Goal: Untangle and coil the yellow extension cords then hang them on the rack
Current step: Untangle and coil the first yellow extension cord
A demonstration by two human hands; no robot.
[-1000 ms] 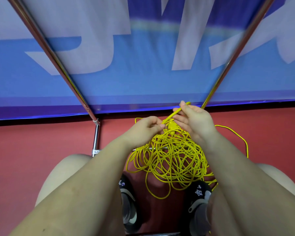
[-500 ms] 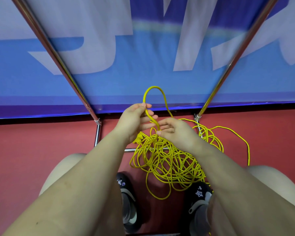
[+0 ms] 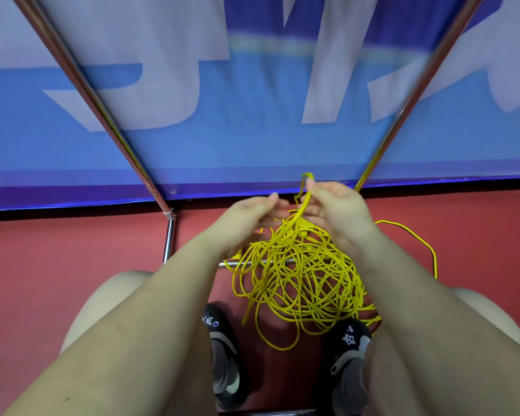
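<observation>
A tangled heap of yellow extension cord (image 3: 300, 283) lies on the red floor between my feet and hangs up toward my hands. My right hand (image 3: 339, 211) pinches a doubled strand of the cord, whose small loop tip pokes up above the fingers. My left hand (image 3: 246, 219) is beside it at the top of the tangle, fingers curled and blurred; its grip on the strands is not clear. One loose cord strand (image 3: 415, 235) curves away to the right. The chrome rack (image 3: 170, 232) stands just behind the heap, its low crossbar under the cord.
Two slanted chrome rack poles (image 3: 102, 106) rise left and right in front of a blue banner (image 3: 252, 121) with white letters. My bare knees and dark shoes (image 3: 222, 349) flank the heap. Red floor (image 3: 57, 259) spreads on both sides.
The tall loop held up half a second ago has been drawn down to a short tip above my right hand. Both hands shifted right and slightly up.
</observation>
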